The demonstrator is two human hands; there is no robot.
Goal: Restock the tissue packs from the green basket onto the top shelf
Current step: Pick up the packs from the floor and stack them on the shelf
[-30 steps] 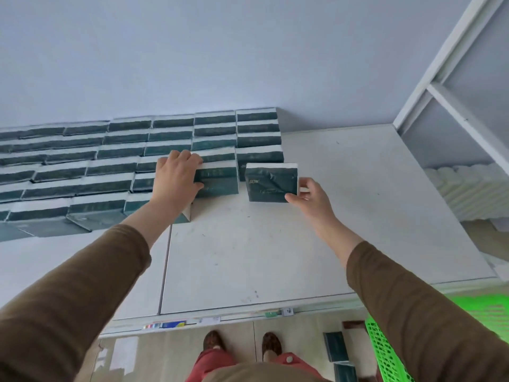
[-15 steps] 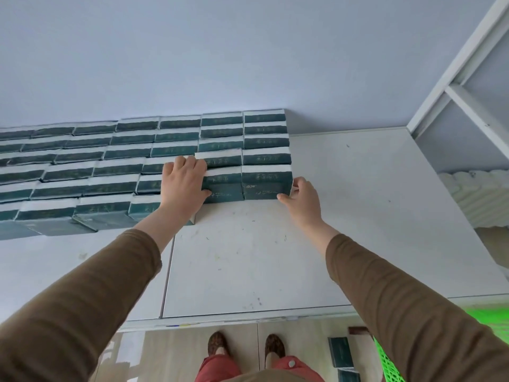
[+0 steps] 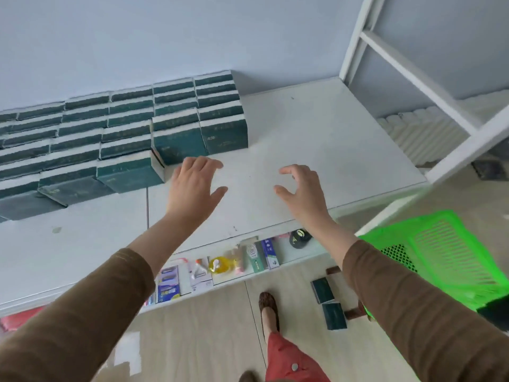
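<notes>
The dark green tissue packs [image 3: 118, 133] carry faint gold print on their faces, too blurred to read, and they stand in tight rows against the wall on the left half of the white top shelf [image 3: 316, 139]. Below the shelf's front edge, a lower shelf [image 3: 292, 250] shows small goods with labels too small to make out: a blue-and-yellow card pack [image 3: 168, 283], a yellow item [image 3: 219, 265], a green-and-white box [image 3: 254, 256] and a dark cap [image 3: 299, 238]. Just right of the packs' front corner, the left hand [image 3: 194, 188] hovers over the bare shelf, palm down, fingers spread, holding nothing and clear of the nearest pack. Further right over the shelf, the right hand [image 3: 301, 190] is also empty, fingers loosely curled apart, thumb out. Both forearms reach up in brown sleeves. On the floor below the shelf's right end lie two more dark green packs [image 3: 327, 301], probably the same kind, beside the green basket [image 3: 440, 257]; a white frame [image 3: 413, 70] rises at the shelf's right end.
</notes>
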